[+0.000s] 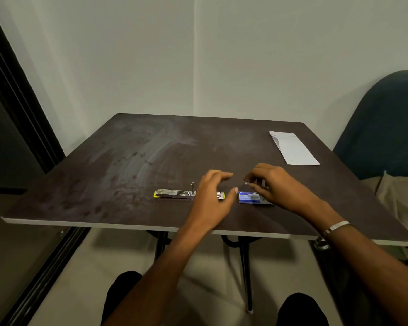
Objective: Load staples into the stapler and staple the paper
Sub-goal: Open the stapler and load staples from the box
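A metal stapler (pixel 174 193) with yellow ends lies opened flat near the front of the dark table (pixel 132 161). My left hand (pixel 212 198) hovers over its right end with fingers spread and relaxed, hiding part of it. A small blue staple box (pixel 248 197) lies just right of the stapler. My right hand (pixel 273 184) is above the box and pinches a small strip of staples (pixel 247 183) between thumb and fingertips. A folded white paper (pixel 293 148) lies at the far right of the table.
The table stands in a corner of white walls. A dark blue chair (pixel 386 123) is at the right, with beige cloth (pixel 396 196) beside the table edge. A dark door frame (pixel 21 114) runs along the left. My knees show below the table's front edge.
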